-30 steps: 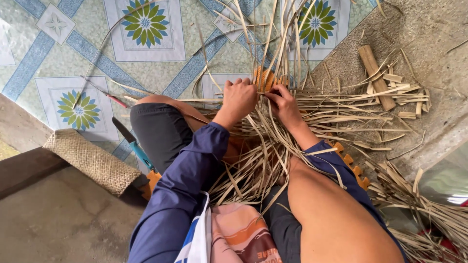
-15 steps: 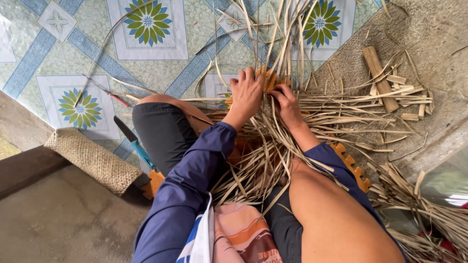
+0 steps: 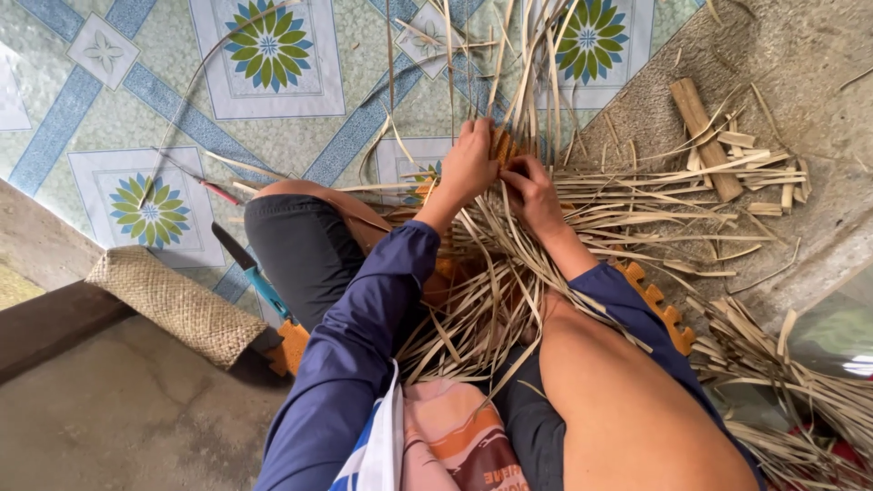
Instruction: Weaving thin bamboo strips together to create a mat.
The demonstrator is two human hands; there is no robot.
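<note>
Starting at the near left: a rolled woven mat (image 3: pixel 177 305) on the edge of the step. Just right of it, a knife (image 3: pixel 250 268) with a blue handle, flat on the patterned tile floor (image 3: pixel 82 91), untouched. Bent knee in dark cloth next, with a blue sleeve reaching far over it.

On to the centre, and here is the action. Left hand (image 3: pixel 470 164) seen from the back, fingers curled down and clamped over the small woven piece (image 3: pixel 502 145), pinning it at the far end of the lap. Right beside it, almost touching, the right hand (image 3: pixel 535 191), fingers pinched on the pale strips (image 3: pixel 509 273) at the edge of that piece. Loose ends fanning far across the tiles and near over the legs.

Looks like the interlacing step: one strip being worked in while the rest is held flat. Judging from this, the next move calls for a firm hold from the left and a clean slide over and under from the right, without letting neighbouring strips spring loose.

Further right, a flat bundle of cut strips (image 3: pixel 655 195) on the concrete, then a short wooden block (image 3: pixel 705 136) at the far right, well apart from both hands. Near right, an orange foam mat (image 3: pixel 659 305) peeking out from under the leg.
</note>
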